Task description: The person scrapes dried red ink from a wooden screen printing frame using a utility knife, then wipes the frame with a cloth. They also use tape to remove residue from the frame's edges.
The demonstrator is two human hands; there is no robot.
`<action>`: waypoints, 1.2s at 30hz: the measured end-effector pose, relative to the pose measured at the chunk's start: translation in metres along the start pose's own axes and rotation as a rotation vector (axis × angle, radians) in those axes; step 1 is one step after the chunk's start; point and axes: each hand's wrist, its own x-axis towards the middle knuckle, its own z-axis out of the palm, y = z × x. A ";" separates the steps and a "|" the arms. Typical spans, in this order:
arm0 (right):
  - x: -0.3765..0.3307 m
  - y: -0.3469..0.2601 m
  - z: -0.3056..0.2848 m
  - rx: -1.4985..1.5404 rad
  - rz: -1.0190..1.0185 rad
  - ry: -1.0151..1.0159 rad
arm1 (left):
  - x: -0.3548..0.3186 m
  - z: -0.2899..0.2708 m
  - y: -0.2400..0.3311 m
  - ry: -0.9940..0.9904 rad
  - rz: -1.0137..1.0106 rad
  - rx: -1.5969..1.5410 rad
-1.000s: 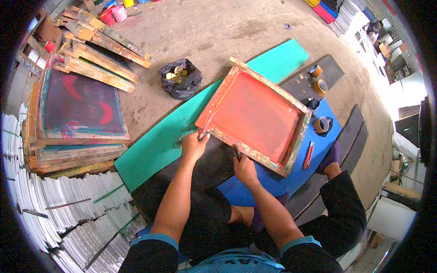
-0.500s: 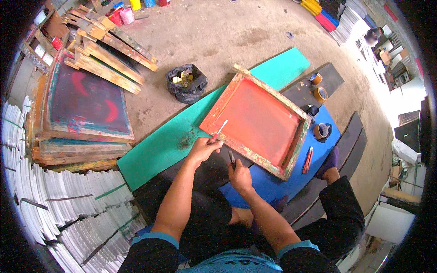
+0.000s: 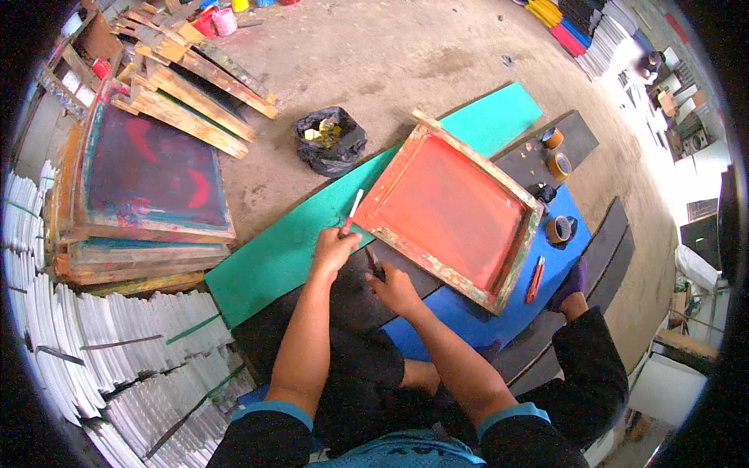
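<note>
My left hand (image 3: 334,253) is closed around a slim red-handled tool with a pale, blade-like end (image 3: 356,204), which points up and away over the green foam strip. My right hand (image 3: 396,288) grips a dark, narrow tool (image 3: 373,261); its exact kind cannot be made out. Just beyond both hands lies a screen-printing frame (image 3: 456,209), wooden and paint-stained, with orange-red mesh. It rests across the green foam strip (image 3: 273,248) and the blue foam sheet (image 3: 437,327). A red cutter (image 3: 535,279) lies on the blue sheet, right of the frame.
Tape rolls (image 3: 559,165) sit on dark and blue foam at right. A black bag of scraps (image 3: 331,148) stands beyond the green strip. Stacked screens (image 3: 156,179) and bundled white sheets (image 3: 117,327) fill the left. A person (image 3: 652,64) is far off at upper right.
My left hand has moved slightly left, swinging its tool more upright. The right hand has shifted left, and its dark tool now tilts toward the left hand. The view has shifted slightly.
</note>
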 end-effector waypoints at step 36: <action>-0.016 0.057 -0.085 0.664 0.464 -0.317 | 0.015 0.009 -0.023 0.189 0.157 0.363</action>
